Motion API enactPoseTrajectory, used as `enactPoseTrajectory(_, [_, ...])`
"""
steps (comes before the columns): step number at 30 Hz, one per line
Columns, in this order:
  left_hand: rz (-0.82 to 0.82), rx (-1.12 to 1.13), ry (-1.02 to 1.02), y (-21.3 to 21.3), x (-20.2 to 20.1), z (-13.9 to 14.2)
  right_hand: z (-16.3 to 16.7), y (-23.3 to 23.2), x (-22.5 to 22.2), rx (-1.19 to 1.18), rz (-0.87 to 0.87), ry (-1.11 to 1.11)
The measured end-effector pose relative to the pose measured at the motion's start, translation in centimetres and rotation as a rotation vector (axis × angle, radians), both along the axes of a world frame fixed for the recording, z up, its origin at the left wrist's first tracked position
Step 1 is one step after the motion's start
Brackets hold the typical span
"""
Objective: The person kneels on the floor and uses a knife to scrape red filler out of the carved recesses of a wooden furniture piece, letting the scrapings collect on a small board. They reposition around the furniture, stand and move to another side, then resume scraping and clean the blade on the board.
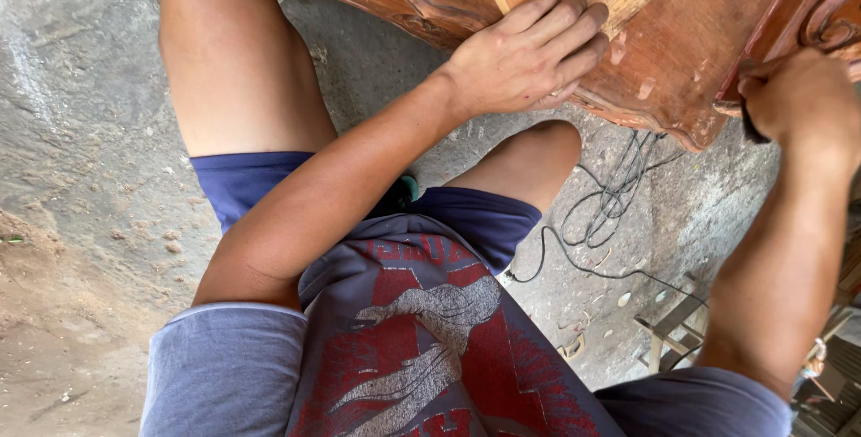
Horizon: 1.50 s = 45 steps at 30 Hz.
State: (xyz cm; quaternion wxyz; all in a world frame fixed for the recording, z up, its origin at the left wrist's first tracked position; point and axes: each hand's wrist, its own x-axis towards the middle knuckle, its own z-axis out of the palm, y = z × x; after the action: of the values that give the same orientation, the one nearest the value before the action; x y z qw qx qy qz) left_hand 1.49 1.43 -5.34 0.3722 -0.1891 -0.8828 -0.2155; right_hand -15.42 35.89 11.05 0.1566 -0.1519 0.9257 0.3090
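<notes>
Two hands on a carved reddish-brown wooden furniture piece [664, 51]

The left hand [529, 56] lies flat with fingers stretched on its scalloped edge. The right hand [798, 100] is closed around a small dark tool [752, 123] against the carved part. A black cable [601, 213] lies on the concrete floor [81, 132].

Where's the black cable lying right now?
In the head view the black cable lies in loose loops on the concrete floor, right of centre, just below the carved wooden furniture piece and beside the person's knee.
</notes>
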Motion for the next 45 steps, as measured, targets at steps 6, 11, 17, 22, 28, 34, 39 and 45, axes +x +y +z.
enactPoseTrajectory(6, [0.002, 0.02, 0.013, -0.2, 0.2, 0.0, -1.3, 1.4, -1.8, 0.018, 0.018, 0.064])
enactPoseTrajectory(11, [0.001, 0.021, 0.007, -0.4, 0.2, 0.2, -0.9, 1.8, -2.7, 0.033, -0.08, -0.008])
enactPoseTrajectory(17, [-0.014, 0.025, 0.024, -0.5, 0.2, 0.5, -3.3, 5.3, -8.0, -0.284, 0.17, 0.067])
enactPoseTrajectory(22, [-0.012, 0.022, 0.021, -0.3, 0.0, 0.4, -3.4, 7.0, -8.0, -0.161, 0.114, -0.053])
enactPoseTrajectory(28, [-0.001, 0.017, 0.028, 0.0, -0.1, 0.0, 0.0, 2.6, -0.1, 0.29, -0.078, -0.2])
enactPoseTrajectory(34, [-0.012, 0.048, 0.025, -0.3, -0.1, 0.2, 2.8, -1.9, 4.0, 0.308, -0.237, -0.225])
enactPoseTrajectory(39, [-0.017, 0.046, 0.012, -0.4, 0.2, 0.4, 4.3, 0.7, 0.6, -0.205, 0.048, -0.193])
enactPoseTrajectory(45, [-0.033, 0.04, -0.007, -0.3, 0.1, 0.1, -1.0, 5.5, -6.4, -0.16, 0.11, -0.051])
